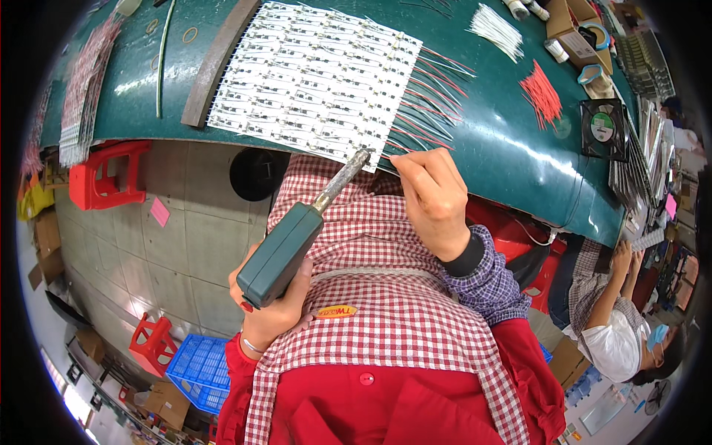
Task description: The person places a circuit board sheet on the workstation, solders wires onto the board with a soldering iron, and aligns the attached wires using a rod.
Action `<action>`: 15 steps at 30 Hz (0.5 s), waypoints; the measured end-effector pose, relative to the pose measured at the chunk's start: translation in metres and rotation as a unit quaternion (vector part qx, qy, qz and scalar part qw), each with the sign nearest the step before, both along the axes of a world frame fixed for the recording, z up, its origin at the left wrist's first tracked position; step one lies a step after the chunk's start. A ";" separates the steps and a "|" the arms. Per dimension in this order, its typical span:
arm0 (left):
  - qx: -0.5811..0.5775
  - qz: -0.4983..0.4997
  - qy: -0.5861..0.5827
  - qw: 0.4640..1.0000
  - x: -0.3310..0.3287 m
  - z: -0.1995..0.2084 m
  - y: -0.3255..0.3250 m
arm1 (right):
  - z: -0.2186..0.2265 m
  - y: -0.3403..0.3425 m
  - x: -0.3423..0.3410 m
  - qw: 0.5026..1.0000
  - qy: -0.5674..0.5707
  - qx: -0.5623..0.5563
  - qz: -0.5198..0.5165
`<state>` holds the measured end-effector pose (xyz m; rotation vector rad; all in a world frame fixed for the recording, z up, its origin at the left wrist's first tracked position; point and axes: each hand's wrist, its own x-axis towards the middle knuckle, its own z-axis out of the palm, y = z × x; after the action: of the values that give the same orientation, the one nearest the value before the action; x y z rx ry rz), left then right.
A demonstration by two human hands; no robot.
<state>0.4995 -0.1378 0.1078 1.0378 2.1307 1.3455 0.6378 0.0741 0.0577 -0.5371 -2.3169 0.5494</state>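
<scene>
My left hand (271, 315) is closed around the dark green body of a soldering gun (280, 251). Its metal barrel slants up to the right, and the tip meets the near right corner of a white circuit board panel (308, 78). Rows of small dark components and thin leads cover the panel. Just right of that corner, the thumb and forefinger of my right hand (436, 200) pinch a thin wire, its colour hard to make out. Several red and white wires (434, 93) stick out from the panel's right edge, above my right hand.
A dark bar (216, 70) lies along the panel's left edge. White wires (495, 31), red wires (543, 95), a small black fan (604, 129) and a cardboard box (578, 33) are on the green table (512, 141). Another person (615, 326) works at the right.
</scene>
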 end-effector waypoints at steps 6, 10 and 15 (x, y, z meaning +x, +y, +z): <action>0.000 0.033 -0.021 0.999 0.002 -0.004 -0.008 | 0.011 0.007 0.035 0.997 -0.033 -0.014 -0.062; -0.025 0.035 -0.044 0.998 0.003 -0.003 -0.013 | 0.023 0.011 0.049 0.987 0.013 0.002 -0.159; 0.022 0.037 -0.021 0.999 0.005 -0.006 -0.009 | 0.032 -0.006 0.016 0.994 0.063 -0.069 -0.054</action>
<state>0.5041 -0.1473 0.1013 0.9480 2.1374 1.4422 0.6539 0.0686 0.0901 -0.6697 -2.1286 0.6747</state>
